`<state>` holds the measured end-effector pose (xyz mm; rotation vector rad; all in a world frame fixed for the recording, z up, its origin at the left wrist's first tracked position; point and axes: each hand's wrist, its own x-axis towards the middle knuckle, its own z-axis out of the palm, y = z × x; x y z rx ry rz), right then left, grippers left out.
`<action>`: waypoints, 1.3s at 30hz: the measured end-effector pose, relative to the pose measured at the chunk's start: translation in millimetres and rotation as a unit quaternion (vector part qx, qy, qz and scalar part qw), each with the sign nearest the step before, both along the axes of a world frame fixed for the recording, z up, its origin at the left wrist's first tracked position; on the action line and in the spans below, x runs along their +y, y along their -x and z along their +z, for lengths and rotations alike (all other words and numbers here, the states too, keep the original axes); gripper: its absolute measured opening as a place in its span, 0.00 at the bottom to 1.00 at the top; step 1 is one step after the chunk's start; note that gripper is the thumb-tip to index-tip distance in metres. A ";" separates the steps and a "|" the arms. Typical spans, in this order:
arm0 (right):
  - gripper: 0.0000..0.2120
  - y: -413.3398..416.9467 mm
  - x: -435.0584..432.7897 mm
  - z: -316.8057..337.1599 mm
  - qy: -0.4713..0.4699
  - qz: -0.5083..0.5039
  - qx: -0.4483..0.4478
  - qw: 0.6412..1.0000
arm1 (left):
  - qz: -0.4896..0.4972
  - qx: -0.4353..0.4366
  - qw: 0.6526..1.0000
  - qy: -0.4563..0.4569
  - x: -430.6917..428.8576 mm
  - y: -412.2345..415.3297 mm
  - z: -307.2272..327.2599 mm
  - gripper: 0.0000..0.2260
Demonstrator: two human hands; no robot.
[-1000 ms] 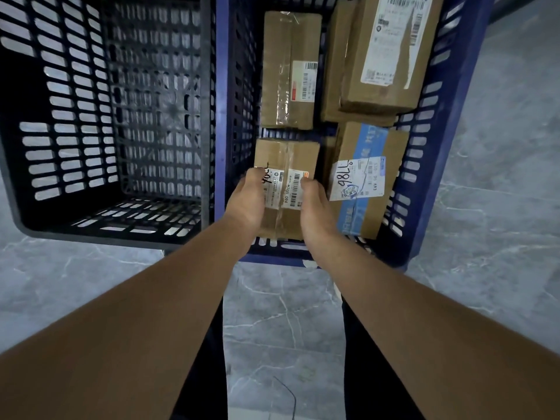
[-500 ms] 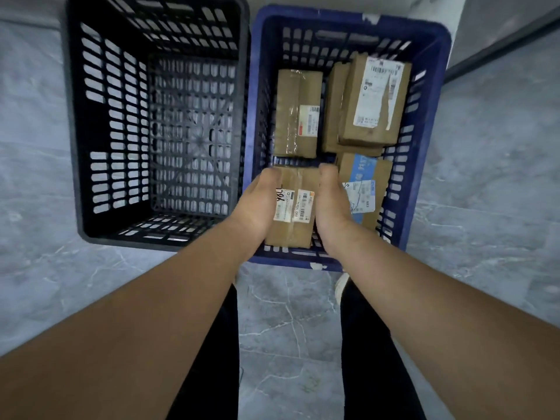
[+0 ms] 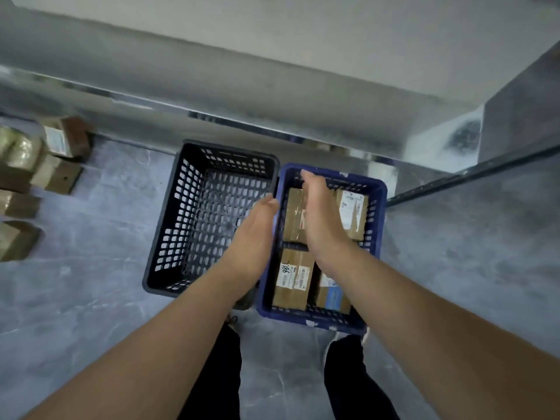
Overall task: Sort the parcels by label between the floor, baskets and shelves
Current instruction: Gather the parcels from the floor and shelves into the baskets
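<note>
A blue basket (image 3: 380,213) on the grey floor holds several brown cardboard parcels. The parcel marked 786 (image 3: 293,278) lies in its near left corner, free of both hands. Beside it lies a parcel with blue tape (image 3: 333,295). At the back lie a taped parcel (image 3: 294,216) and one with a large white label (image 3: 353,213). My left hand (image 3: 253,241) hovers with straight fingers over the seam between the baskets, holding nothing. My right hand (image 3: 321,216) hovers above the blue basket, fingers straight, also holding nothing. An empty black basket (image 3: 169,225) stands to the left.
More brown parcels (image 3: 65,140) lie on the floor at the far left. A pale wall with a skirting strip (image 3: 212,116) runs behind the baskets. A dark rail (image 3: 472,174) crosses the right. My legs in dark trousers (image 3: 354,380) stand close in front of the baskets.
Both hands have let go of the parcel marked 786, which now lies in the blue basket. The hands have risen with fingers straightened, and the view has pulled back and up.
</note>
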<state>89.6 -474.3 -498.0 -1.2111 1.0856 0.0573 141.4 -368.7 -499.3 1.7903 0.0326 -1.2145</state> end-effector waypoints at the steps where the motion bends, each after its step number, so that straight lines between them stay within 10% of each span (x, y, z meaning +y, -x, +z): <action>1: 0.19 -6.8 -2.1 19.0 0.011 -0.009 -0.002 1.000 | 0.005 -0.016 1.000 0.012 -0.9 -7.4 19.4 0.24; 10: 0.19 -60.8 16.8 201.9 0.118 -0.007 -0.075 0.990 | 0.093 -0.097 0.985 0.105 6.4 -59.2 187.8 0.23; 23: 0.52 -116.2 71.8 426.4 0.216 -0.042 -0.175 0.960 | 0.091 -0.190 0.955 0.208 59.8 -133.7 411.1 0.31; 39: 0.37 -70.0 182.4 505.5 0.133 0.199 -0.314 0.919 | 0.290 -0.306 0.896 0.139 201.3 -26.5 510.7 0.24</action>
